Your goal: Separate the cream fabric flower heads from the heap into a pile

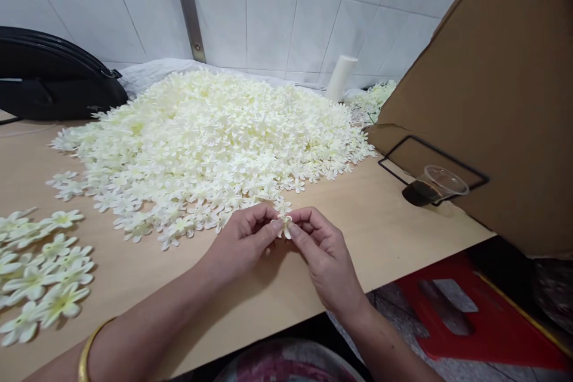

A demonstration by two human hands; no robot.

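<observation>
Pinching a small pale flower over the bench, just in front of the large flower pile, with closed-up fingers of left hand and right hand, one at each side. Probably light, soft and easily creased; best taken gently near the centre. Partly covered, so hard to tell whether single or layered.

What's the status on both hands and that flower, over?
Left hand and right hand pinching one pale flower. Flower pile just beyond. Nothing seen in the way; plastic cup off to the right.
</observation>
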